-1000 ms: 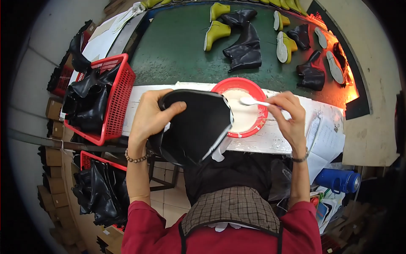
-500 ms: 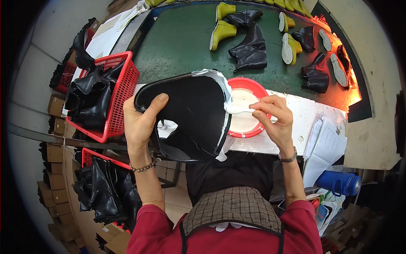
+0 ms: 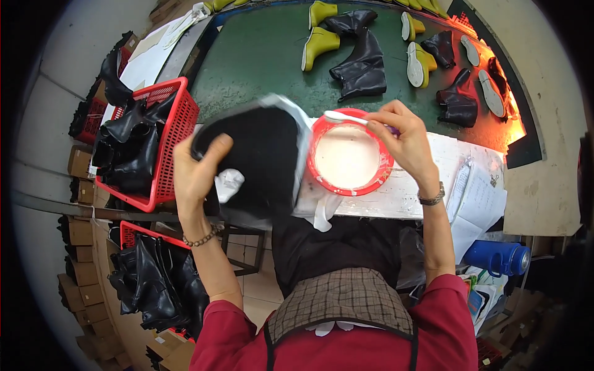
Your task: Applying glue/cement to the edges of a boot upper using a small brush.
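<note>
My left hand (image 3: 201, 170) is closed on a black boot upper (image 3: 250, 157), its thumb pressed on top. A wet white band runs along the upper's far and right edge, which is smeared by motion. A crumpled white piece (image 3: 229, 184) shows by the left hand. In my right hand (image 3: 405, 139) a small brush (image 3: 340, 116) is pinched, its head coated white and a bit of purple handle behind the fingers. The brush head is over the far rim of a red bowl (image 3: 385, 176) of white liquid glue (image 3: 346, 154). Upper and bowl lie side by side.
Red baskets of black boots (image 3: 176, 139) stand at the left. On the green table (image 3: 260, 55) are black boots (image 3: 365, 65) and yellow ones (image 3: 322, 48), several under an orange glow. Papers (image 3: 470, 207) and a blue flask (image 3: 498, 256) are at the right.
The brush has left the upper's right edge and moved up over the bowl's far rim. My left hand has drawn the upper left and tilted it, uncovering more of the bowl.
</note>
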